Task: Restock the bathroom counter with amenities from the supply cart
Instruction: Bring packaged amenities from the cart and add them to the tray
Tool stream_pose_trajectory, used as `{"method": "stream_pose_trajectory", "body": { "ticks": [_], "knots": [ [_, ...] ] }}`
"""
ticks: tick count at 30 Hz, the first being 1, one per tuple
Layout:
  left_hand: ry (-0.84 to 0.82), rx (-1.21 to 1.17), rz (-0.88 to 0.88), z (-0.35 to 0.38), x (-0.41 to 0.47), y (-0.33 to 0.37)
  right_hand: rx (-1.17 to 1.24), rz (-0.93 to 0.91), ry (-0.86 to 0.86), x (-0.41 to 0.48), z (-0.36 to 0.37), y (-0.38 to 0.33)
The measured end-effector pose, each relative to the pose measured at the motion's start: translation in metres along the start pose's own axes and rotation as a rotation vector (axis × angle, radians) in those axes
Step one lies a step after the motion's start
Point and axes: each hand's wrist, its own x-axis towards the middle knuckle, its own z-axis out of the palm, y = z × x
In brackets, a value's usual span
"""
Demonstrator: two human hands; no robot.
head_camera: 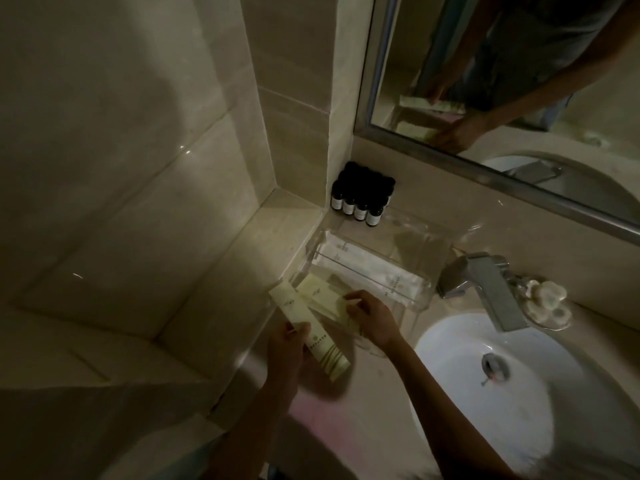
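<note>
The step in hand looks like loading pale packets into the tray [426, 295], which sits on the counter [239, 271] near its back left corner, just in front of the bottles [358, 200]. The right hand [375, 320] has thumb and fingertips pinched on a packet [323, 301] at the tray's front left corner. Whether that packet already lies flat inside or rides on the front wall cannot be told in this dim light. The left hand [285, 346] is curled round a long box [294, 306], held slantwise over the counter's front edge with its far end reaching the same corner of the tray. To do this well, the right hand should probably slide the packet down until it lies flat against the tray's floor, square to the front wall, and only then let go. The box would then go in alongside it, parallel to the white sachets [377, 271] that fill the tray's back half, printed face up. The tray is clear and light, so a push against its wall may shove it toward the bottles or the tap [485, 282]. A downward placing is safer than a sideways one. The basin [460, 403] lies just right of the tray, so a dropped packet could slide in and get wet.
</note>
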Motion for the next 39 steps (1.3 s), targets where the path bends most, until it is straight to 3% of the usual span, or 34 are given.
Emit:
{"method": "stream_pose_trajectory", "body": {
  "ticks": [5,10,14,22,26,30,33,37,39],
  "knots": [
    [0.003,0.025,0.016,0.001,0.003,-0.001,-0.225,0.03,0.064,0.003,0.005,0.007],
    [-0.014,-0.028,-0.008,-0.004,0.001,-0.003,-0.433,-0.079,0.203,0.007,0.008,0.01],
    [-0.018,-0.048,-0.001,-0.006,-0.003,-0.002,-0.552,-0.051,0.169,0.013,0.009,0.007],
    [-0.005,-0.021,0.011,-0.009,-0.005,-0.005,-0.504,-0.07,0.24,0.016,0.021,0.016],
    [-0.015,-0.023,0.001,-0.01,-0.008,-0.005,-0.204,-0.088,0.308,0.011,0.019,0.024],
    [0.008,0.004,-0.023,-0.009,-0.008,-0.008,0.02,0.006,0.197,0.012,0.007,0.027],
    [0.007,0.032,-0.039,-0.009,-0.005,-0.015,-0.036,0.015,0.101,0.017,0.003,0.028],
    [-0.002,-0.009,-0.052,-0.004,-0.008,-0.013,-0.273,-0.093,0.169,0.018,0.009,0.026],
    [-0.004,-0.044,-0.054,0.002,-0.007,-0.007,-0.275,-0.089,0.119,0.017,0.009,0.025]
  ]
}}
